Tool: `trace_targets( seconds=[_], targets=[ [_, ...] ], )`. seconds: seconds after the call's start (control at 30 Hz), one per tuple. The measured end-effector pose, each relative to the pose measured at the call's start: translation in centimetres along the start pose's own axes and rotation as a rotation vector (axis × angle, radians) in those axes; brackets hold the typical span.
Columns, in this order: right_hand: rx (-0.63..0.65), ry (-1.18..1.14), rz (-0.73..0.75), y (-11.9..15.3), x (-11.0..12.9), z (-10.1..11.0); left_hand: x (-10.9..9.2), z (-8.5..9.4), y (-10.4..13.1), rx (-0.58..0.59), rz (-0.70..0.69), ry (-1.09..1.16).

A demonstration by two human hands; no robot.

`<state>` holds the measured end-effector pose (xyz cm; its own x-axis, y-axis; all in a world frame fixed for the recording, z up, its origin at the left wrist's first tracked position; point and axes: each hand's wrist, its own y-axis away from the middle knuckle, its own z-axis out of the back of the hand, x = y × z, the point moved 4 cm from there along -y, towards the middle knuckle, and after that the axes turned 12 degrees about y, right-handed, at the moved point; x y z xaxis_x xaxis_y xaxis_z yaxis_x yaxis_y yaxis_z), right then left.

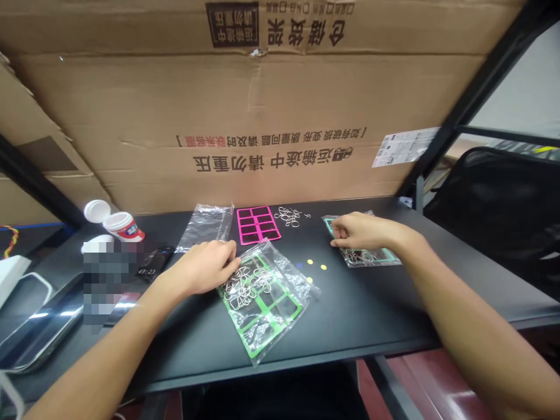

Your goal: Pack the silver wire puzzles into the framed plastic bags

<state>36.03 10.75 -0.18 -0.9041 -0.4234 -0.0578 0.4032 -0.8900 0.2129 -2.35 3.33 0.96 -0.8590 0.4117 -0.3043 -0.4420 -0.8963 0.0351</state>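
While touching the green bag (268, 312) near the front edge of the table (184, 344) with left hand (212, 266) curled, touched the blue-green bag (366, 258) with right hand (359, 231) curled; couldn't tell if pinching.

Bare hands (210, 267), bare forearms (144, 315)

Pink grid frame (258, 224), green grid frame (265, 303), yellow dots (324, 267)

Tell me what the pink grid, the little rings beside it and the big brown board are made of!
The pink grid looks like smooth plastic, maybe foam: flat, even colour. The rings look like shiny metal: silvery glints. The board looks like dull cardboard: brown, creased.
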Motion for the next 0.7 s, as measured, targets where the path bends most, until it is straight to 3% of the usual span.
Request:
trace_targets(
  seconds=[0.1,0.27,0.37,0.43,0.5,0.7],
  targets=[
    [-0.103,0.030,0.023,-0.9,-0.1,-0.5,-0.2,-0.1,0.0,0.011,-0.074,0.046],
    [-0.268,0.080,0.046,-0.4,1.9,0.3,-1.3,-0.4,-0.1,-0.004,-0.131,0.102],
    [-0.148,0.113,-0.099,0.6,1.7,0.4,-1.4,-0.8,-0.3,-0.037,-0.106,0.191],
    [-0.020,0.160,-0.250,1.1,0.5,0.0,-1.4,-1.0,-0.4,-0.065,-0.102,0.247],
    [0.062,0.177,-0.307,1.1,-0.8,-0.7,-1.3,-1.3,-0.5,-0.086,-0.113,0.287],
    [-0.032,0.228,-0.218,-1.2,-1.5,-2.9,-1.1,-1.4,-0.8,-0.171,-0.136,0.303]
  ],
)
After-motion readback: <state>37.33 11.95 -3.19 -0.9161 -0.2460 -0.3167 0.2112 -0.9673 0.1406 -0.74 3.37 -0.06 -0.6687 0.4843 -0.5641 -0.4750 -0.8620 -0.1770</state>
